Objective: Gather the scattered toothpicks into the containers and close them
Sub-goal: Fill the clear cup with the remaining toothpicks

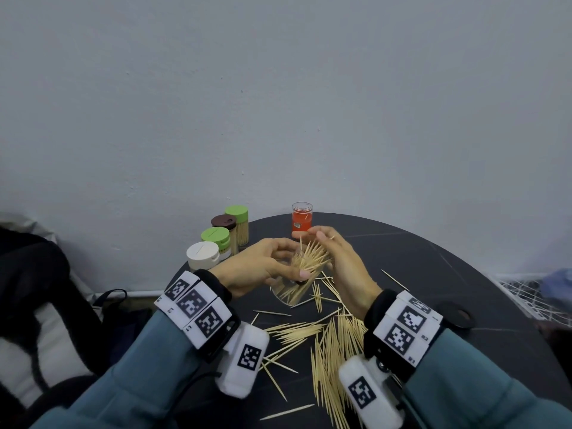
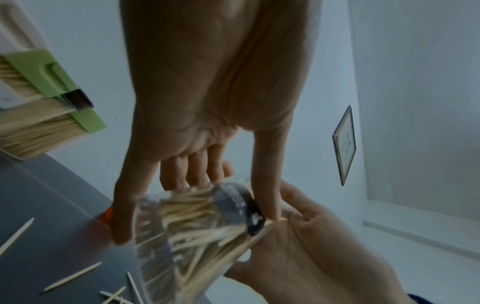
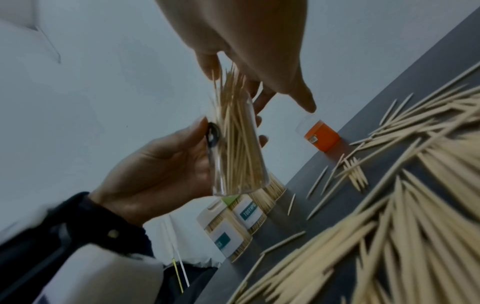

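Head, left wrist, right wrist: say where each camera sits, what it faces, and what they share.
Head: worn on head, looks down at table; both hands, sleeves show.
Left wrist: looks along left hand, which grips jar.
Right wrist: looks along right hand feeding toothpicks into jar.
Shared: all show jar, both hands, orange container.

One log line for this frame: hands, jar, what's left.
left hand grips clear jar, tilted | right hand feeds toothpick bundle into mouth | loose toothpicks on table | four capped jars by wall
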Available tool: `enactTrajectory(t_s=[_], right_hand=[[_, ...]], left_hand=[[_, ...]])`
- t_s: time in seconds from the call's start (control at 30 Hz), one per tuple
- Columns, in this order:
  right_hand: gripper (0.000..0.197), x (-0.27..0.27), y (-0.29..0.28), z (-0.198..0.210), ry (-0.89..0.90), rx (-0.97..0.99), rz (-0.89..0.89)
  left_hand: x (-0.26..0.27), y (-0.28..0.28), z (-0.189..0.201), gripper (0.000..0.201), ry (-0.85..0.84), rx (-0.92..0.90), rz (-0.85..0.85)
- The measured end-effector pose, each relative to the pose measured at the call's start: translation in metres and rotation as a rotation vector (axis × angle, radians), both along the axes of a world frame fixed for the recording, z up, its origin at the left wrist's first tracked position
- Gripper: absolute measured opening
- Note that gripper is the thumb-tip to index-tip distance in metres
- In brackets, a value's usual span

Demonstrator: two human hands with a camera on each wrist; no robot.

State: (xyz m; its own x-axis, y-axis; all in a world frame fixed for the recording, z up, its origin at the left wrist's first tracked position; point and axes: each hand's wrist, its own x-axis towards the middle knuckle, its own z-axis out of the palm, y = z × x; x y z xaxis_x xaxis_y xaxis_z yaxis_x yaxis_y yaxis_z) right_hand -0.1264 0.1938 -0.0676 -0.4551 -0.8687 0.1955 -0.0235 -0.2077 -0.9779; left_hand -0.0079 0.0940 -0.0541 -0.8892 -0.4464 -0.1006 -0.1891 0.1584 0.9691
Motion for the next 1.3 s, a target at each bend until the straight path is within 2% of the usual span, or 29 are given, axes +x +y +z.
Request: enactTrajectory(t_s=[0.2, 0.3, 0.43, 0.6, 0.7, 0.77, 0.8, 0.87, 0.97, 1.07, 1.13, 1.2, 1.3], right_hand=[[0.039, -0.007, 0.003, 0.009, 0.052, -0.038, -0.026], [0.041, -0.003, 0.004, 0.007, 0.196, 0.064, 0.021], [0.042, 0.003, 0.008, 0.007, 0.244, 0.173, 0.123], [0.043, -0.005, 0.008, 0.017, 0.267, 0.088, 0.032], [0.040, -0.012, 0.005, 0.016, 0.246, 0.070, -0.018], [0.033, -0.016, 0.002, 0.014, 0.292, 0.155, -0.053], [0.029, -0.016, 0.002, 0.014, 0.354, 0.243, -0.031], [0.031, -0.015, 0.002, 0.013, 0.529, 0.421, 0.132], [0.071, -0.001, 0.005, 0.013, 0.916, 0.604, 0.463], [0.108, 0.022, 0.004, 0.008, 1.289, 0.717, 0.695], [0.121, 0.037, 0.002, 0.001, 1.385, 0.789, 0.792], [0.127, 0.048, -0.002, -0.008, 1.447, 0.837, 0.852], [0.123, 0.057, -0.007, -0.016, 1.524, 0.799, 0.913]], left_hand=[[-0.001, 0.001, -0.002, 0.041, -0.004, 0.027, -0.018], [-0.002, 0.002, -0.001, 0.044, -0.008, 0.031, -0.033], [-0.001, 0.000, -0.001, 0.040, -0.004, 0.032, -0.001], [0.001, -0.002, 0.001, 0.046, -0.002, 0.041, 0.002], [0.004, -0.007, 0.003, 0.035, 0.014, 0.032, 0.044], [0.008, -0.011, 0.005, 0.031, 0.044, 0.023, 0.094], [0.010, -0.014, 0.007, 0.031, 0.063, 0.020, 0.122], [0.017, -0.018, 0.010, 0.033, 0.095, 0.016, 0.164], [0.029, -0.025, 0.015, 0.035, 0.124, 0.034, 0.194], [0.043, -0.031, 0.017, 0.031, 0.124, 0.049, 0.220], [0.052, -0.031, 0.017, 0.031, 0.099, 0.041, 0.227], [0.058, -0.030, 0.017, 0.039, 0.065, 0.023, 0.226], [0.064, -0.029, 0.016, 0.052, 0.032, -0.006, 0.251]])
